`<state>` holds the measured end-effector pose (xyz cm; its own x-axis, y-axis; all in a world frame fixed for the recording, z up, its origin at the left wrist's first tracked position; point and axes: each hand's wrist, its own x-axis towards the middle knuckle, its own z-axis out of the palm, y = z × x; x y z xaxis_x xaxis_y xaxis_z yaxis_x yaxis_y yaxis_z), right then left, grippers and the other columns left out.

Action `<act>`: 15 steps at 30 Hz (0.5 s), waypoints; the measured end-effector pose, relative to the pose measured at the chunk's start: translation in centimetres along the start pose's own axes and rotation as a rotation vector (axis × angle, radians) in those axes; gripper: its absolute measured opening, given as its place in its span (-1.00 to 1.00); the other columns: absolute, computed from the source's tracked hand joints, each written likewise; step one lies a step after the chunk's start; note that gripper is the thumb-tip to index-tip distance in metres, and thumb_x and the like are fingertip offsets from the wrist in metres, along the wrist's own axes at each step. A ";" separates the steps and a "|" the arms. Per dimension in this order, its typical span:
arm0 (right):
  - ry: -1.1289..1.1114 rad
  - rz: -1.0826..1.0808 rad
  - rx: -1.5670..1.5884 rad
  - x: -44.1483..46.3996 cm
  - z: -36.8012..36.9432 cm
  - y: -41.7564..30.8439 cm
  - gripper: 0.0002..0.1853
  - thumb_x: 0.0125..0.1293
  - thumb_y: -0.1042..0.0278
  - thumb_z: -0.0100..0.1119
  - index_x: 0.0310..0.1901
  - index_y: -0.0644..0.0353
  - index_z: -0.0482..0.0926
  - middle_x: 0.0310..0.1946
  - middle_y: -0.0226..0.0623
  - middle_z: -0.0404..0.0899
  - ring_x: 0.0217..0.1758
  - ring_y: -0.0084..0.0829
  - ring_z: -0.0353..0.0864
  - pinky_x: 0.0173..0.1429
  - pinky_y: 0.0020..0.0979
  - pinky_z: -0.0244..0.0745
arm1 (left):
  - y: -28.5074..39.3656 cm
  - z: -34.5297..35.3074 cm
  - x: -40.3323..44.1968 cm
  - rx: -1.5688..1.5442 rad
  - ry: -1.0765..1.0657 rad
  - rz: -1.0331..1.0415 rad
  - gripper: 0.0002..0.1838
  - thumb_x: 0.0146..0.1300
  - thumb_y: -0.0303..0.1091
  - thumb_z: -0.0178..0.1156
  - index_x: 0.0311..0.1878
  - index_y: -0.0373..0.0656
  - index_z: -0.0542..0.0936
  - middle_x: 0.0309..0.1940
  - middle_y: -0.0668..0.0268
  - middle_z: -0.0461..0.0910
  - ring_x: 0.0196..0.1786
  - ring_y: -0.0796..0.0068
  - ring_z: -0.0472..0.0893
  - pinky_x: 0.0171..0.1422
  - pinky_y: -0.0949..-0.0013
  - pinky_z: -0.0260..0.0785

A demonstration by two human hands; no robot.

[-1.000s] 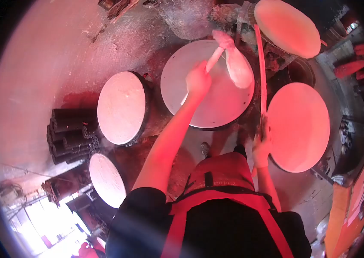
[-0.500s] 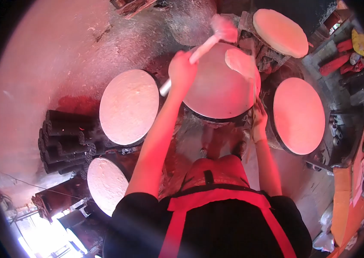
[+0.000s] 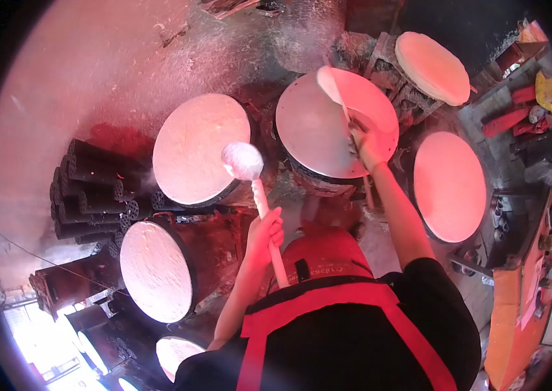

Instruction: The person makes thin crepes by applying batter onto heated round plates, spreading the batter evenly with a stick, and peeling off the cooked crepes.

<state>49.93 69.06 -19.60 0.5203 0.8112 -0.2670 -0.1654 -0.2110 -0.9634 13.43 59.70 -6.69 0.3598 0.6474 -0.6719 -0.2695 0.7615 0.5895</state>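
Observation:
My left hand [image 3: 263, 236] is closed round the pale handle of a round-headed stick [image 3: 242, 161], a wrapped-looking whitish ball on top, held upright in front of my apron. The ball overlaps the edge of the left griddle [image 3: 201, 150], which is covered by a pale, thin layer. Over the middle griddle [image 3: 312, 130], my right hand [image 3: 364, 144] grips a long stick with a pale flat blade [image 3: 329, 83], its blade near the far rim. The middle griddle looks grey on the left and pinker on the right; whether batter lies there I cannot tell.
More pale-covered rounds stand at the right [image 3: 450, 188], upper right [image 3: 432, 68] and lower left [image 3: 157, 272]. Black perforated briquettes [image 3: 93, 189] are stacked at the left. An orange panel [image 3: 507, 326] and a dark trough [image 3: 514, 221] stand at the right.
My left hand has drawn the round-headed stick from above the middle griddle back toward my body. My right hand has moved from the griddle's right edge inward over its surface, its blade shifting left.

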 end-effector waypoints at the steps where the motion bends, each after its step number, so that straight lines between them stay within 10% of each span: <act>1: -0.024 0.064 0.040 -1.4 -1.3 -1.2 -0.65 0.42 0.06 0.13 0.20 -0.20 0.55 -0.67 -0.61 0.24 -0.77 -0.62 0.19 -0.72 -0.49 0.03 | -0.5 -0.5 -0.1 -0.021 0.019 -0.006 -0.75 0.35 -0.24 0.26 -0.36 -0.10 0.42 -0.65 0.53 0.25 -0.69 0.67 0.25 -0.62 0.53 0.05; 6: 0.169 0.067 0.202 -9.0 -7.2 -1.5 -0.60 0.45 0.24 0.06 0.29 -0.07 0.51 -0.62 -0.65 0.32 -0.69 -0.69 0.24 -0.65 -0.57 0.08 | -2.4 -2.8 0.1 0.005 0.104 0.068 -0.79 0.32 -0.30 0.28 -0.28 -0.17 0.46 -0.50 0.45 0.38 -0.52 0.62 0.40 -0.52 0.53 0.21; 9: 0.068 0.097 0.148 -7.1 -6.4 -0.2 -0.58 0.43 0.15 0.09 0.31 -0.32 0.47 -0.68 -0.61 0.28 -0.82 -0.64 0.11 -0.74 -0.51 0.01 | -3.0 -2.4 -0.6 0.029 0.158 0.070 -0.82 0.33 -0.32 0.27 -0.23 -0.20 0.50 -0.48 0.44 0.41 -0.48 0.62 0.44 -0.51 0.53 0.23; 15: -0.182 0.282 -0.096 -5.2 -2.9 -5.9 -0.57 0.47 0.19 0.01 0.35 -0.20 0.42 -0.69 -0.64 0.14 -0.79 -0.65 0.08 -0.71 -0.50 -0.02 | -6.8 -0.3 -1.1 -0.043 0.218 0.109 -0.84 0.35 -0.32 0.23 -0.20 -0.22 0.52 -0.48 0.42 0.45 -0.50 0.61 0.43 -0.50 0.53 0.22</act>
<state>50.63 64.53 -12.64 0.3060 0.7955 -0.5230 -0.1977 -0.4843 -0.8523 14.65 53.88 -10.08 0.1264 0.7135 -0.6892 -0.3359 0.6845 0.6470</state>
